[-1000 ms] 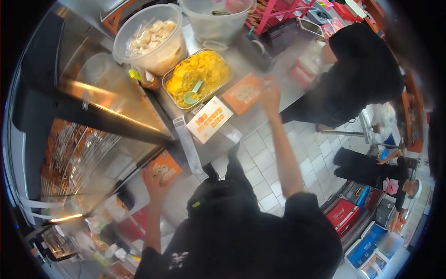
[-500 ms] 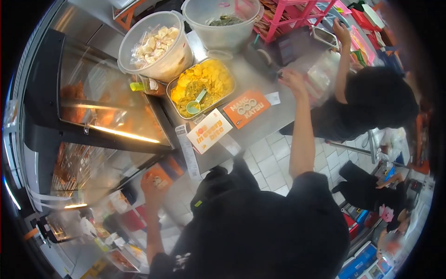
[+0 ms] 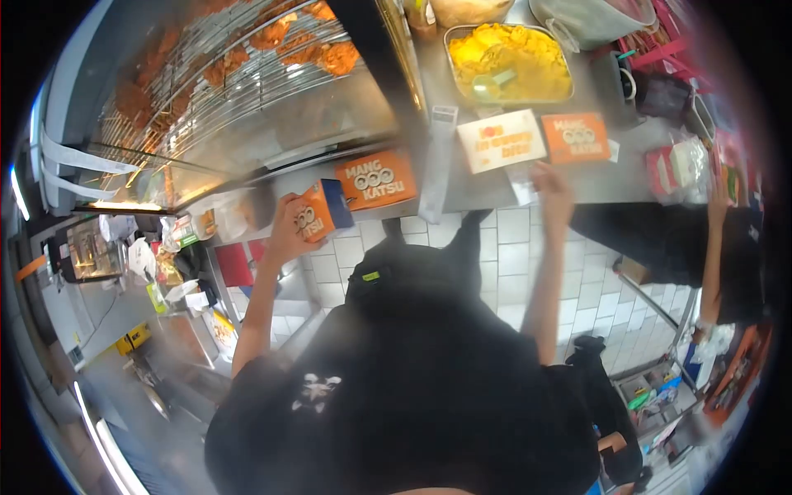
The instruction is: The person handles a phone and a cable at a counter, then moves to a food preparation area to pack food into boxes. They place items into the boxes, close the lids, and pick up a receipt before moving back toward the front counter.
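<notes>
My left hand (image 3: 290, 229) grips an orange and blue carton (image 3: 320, 209), held just below the steel counter's edge. Another orange "Mang Katsu" carton (image 3: 380, 179) lies flat on the counter beside it. My right hand (image 3: 551, 191) reaches to the counter's front edge, its fingers on a slip of paper (image 3: 522, 189) below a white printed carton (image 3: 501, 140). A further orange carton (image 3: 577, 136) lies to the right of the white one.
A metal tray of yellow chips (image 3: 510, 63) with a green scoop stands behind the cartons. Fried pieces sit on wire racks in the glass warmer (image 3: 231, 74) at left. A long receipt (image 3: 438, 161) hangs over the counter. Another person's arm (image 3: 714, 247) is at right.
My view has swung left and down. My left hand has lifted its carton up beside the counter. My right hand has drawn back from the far counter to the front edge.
</notes>
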Tool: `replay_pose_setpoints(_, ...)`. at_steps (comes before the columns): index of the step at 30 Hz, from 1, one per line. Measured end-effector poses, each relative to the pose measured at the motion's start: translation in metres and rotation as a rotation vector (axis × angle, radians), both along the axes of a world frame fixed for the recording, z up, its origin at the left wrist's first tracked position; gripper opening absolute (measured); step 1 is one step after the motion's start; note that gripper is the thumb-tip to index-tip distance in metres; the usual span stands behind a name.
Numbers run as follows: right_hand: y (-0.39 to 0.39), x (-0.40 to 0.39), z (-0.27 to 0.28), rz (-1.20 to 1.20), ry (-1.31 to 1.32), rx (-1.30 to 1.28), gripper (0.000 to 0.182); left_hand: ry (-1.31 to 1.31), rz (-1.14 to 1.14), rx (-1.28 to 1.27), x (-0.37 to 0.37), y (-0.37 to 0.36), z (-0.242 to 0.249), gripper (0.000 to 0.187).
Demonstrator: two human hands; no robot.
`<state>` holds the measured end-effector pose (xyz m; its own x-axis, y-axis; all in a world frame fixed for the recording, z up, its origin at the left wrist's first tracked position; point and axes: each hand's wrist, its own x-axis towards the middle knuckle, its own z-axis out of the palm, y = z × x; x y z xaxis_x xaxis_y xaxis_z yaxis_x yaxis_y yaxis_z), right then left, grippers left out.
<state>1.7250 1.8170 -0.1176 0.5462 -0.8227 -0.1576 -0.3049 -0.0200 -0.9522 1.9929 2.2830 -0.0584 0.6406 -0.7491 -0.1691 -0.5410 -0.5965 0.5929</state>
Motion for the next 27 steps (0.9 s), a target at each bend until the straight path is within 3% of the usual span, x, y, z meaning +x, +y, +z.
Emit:
replay_pose_setpoints(1, 0.049, 0.010, -0.014, -0.005, -0.189, 0.253, 0.024, 0.122, -0.057, -0.045, 0.007, -0.002, -0.001, 0.099)
replay_pose_setpoints(2, 0.094, 0.017, -0.029, -0.019, -0.185, 0.397, 0.022, 0.137, -0.078, -0.053, 0.010, -0.006, 0.002, 0.099)
replay_pose_setpoints(5, 0.202, 0.050, -0.037, -0.083, -0.284, 0.461, 0.014, 0.006, -0.274, 0.150, 0.015, -0.007, 0.015, 0.112)
replay_pose_setpoints(7, 0.247, 0.064, -0.039, -0.140, -0.349, 0.475, 0.015, -0.033, -0.257, 0.158, 0.027, 0.006, 0.012, 0.112)
replay_pose_setpoints(10, 0.275, 0.085, -0.037, -0.188, -0.433, 0.478, 0.015, -0.169, -0.228, 0.167, 0.042, 0.022, 0.001, 0.111)
replay_pose_setpoints(12, 0.286, 0.091, -0.047, -0.273, -0.398, 0.450, 0.015, -0.225, -0.166, 0.325, 0.050, 0.026, -0.012, 0.110)
replay_pose_setpoints(16, 0.301, 0.100, -0.045, -0.359, -0.471, 0.426, 0.013, -0.351, -0.177, 0.249, 0.050, 0.029, -0.054, 0.107)
replay_pose_setpoints(18, 0.301, 0.100, -0.041, -0.353, -0.458, 0.419, 0.013, -0.514, -0.162, -0.129, 0.030, 0.012, -0.048, 0.098)
replay_pose_setpoints(20, 0.301, 0.102, -0.037, -0.350, -0.441, 0.416, 0.013, -0.311, -0.348, -0.391, 0.015, -0.019, -0.058, 0.069)
replay_pose_setpoints(22, 0.299, 0.106, -0.033, -0.343, -0.405, 0.417, 0.017, -0.316, -0.468, -0.348, -0.010, -0.060, -0.062, 0.048)
replay_pose_setpoints(27, 0.296, 0.118, -0.029, -0.364, -0.378, 0.345, 0.022, -0.422, -0.497, -0.413, -0.003, -0.117, -0.098, 0.035)
